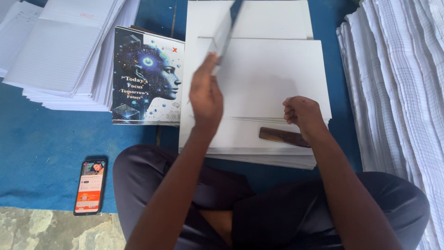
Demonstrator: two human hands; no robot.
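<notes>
**left hand lifting a cover sheet off the stack, right hand fisted on it**

left hand (206, 99) is raised above the white sheet stack (259, 78), fingers pinched shut on a thin cover sheet (226, 30). sheet is seen nearly edge-on and motion-blurred; long axis runs from the fingertips up and slightly right toward the top of frame, dark printed side facing right, pale side facing left. left forearm comes up from the lap, wrist straight, back of hand to the camera.

right hand (300, 113) rests on the stack's right part, fingers curled into a loose fist, knuckles pointing left; can't tell if anything is inside it. a brown wooden strip (283, 137) lies just below it on the stack, long axis near horizontal, dipping slightly to the right.

stack sits on blue mat (41, 139) in front of the crossed legs. printed cover (148, 76) lies just left of it, phone (90, 186) lower left, ruled paper piles (402, 88) right.
</notes>
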